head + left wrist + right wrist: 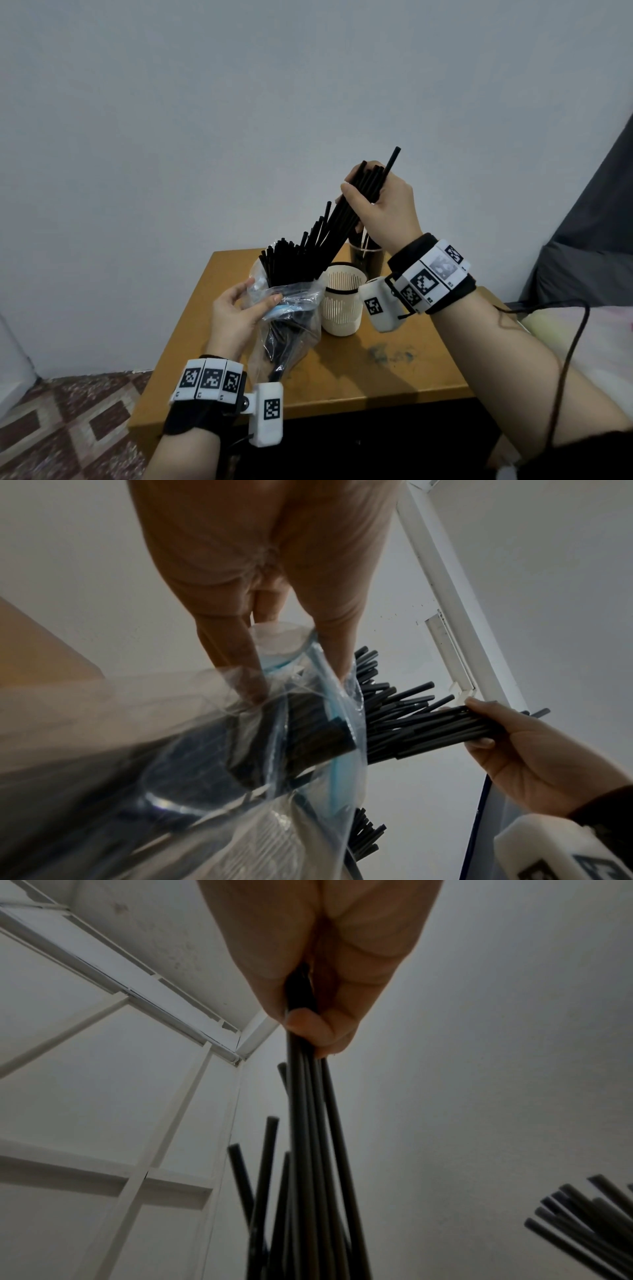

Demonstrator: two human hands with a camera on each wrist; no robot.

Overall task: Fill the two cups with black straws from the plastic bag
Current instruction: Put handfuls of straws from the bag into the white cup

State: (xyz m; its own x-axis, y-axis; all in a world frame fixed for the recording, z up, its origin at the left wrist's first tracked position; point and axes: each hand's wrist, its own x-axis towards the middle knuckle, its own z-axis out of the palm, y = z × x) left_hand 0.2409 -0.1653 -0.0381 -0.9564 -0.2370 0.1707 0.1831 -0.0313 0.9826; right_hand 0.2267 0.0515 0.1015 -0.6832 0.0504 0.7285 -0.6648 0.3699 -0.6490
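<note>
A clear plastic bag (291, 329) full of black straws (291, 263) stands on the wooden table (394, 373). My left hand (239, 308) pinches the bag's rim, thumb and fingers on the plastic (281, 653). My right hand (380, 205) grips a bundle of straws (356, 202) near their tops, slanting up out of the bag; the same bundle (308, 1123) runs down from its fingers (308, 1023). A white ribbed cup (342, 301) stands right of the bag. Behind it a clear cup (366, 260) looks dark inside, partly hidden by my right wrist.
The table stands against a plain pale wall (239, 102). Patterned floor tiles (68, 411) lie to the left. A dark cloth (596, 222) hangs at the right edge. A black cable (565, 359) trails from my right wrist. A dark smudge (390, 354) marks the tabletop.
</note>
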